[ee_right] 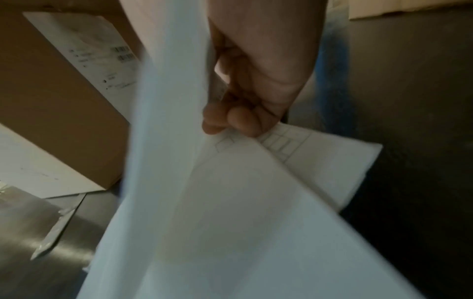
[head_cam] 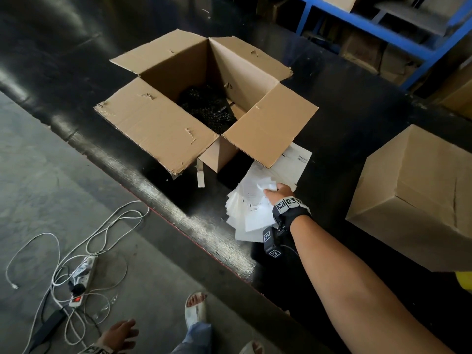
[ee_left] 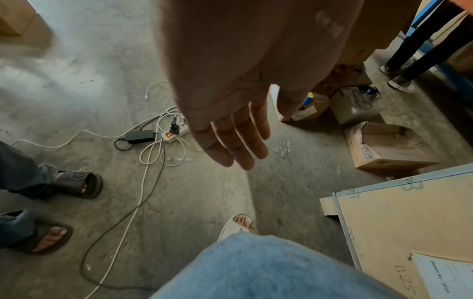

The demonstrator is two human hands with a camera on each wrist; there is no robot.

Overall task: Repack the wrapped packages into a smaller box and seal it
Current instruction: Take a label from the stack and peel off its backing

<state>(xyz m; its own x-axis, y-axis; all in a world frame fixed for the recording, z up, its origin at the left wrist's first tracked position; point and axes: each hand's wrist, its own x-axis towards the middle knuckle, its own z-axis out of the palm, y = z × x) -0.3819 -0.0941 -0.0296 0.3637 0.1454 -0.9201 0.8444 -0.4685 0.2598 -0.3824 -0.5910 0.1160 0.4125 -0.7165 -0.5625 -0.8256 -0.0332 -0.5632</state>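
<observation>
A bunch of papers (head_cam: 251,203) is pinched by the right hand (head_cam: 278,193) on the bench (head_cam: 344,139). The wrapped packages (head_cam: 209,108) lie up and left of it — deep in the open box (head_cam: 163,123). The left hand (ee_left: 230,125) is hung low, fingers (ee_left: 238,145) loose — the right is nearer.

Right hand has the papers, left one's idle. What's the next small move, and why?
Probably lift the white papers off the black table and set them aside. The right hand already grips them beside the open box, whose dark wrapped contents wait inside; the left hand hangs free.
</observation>
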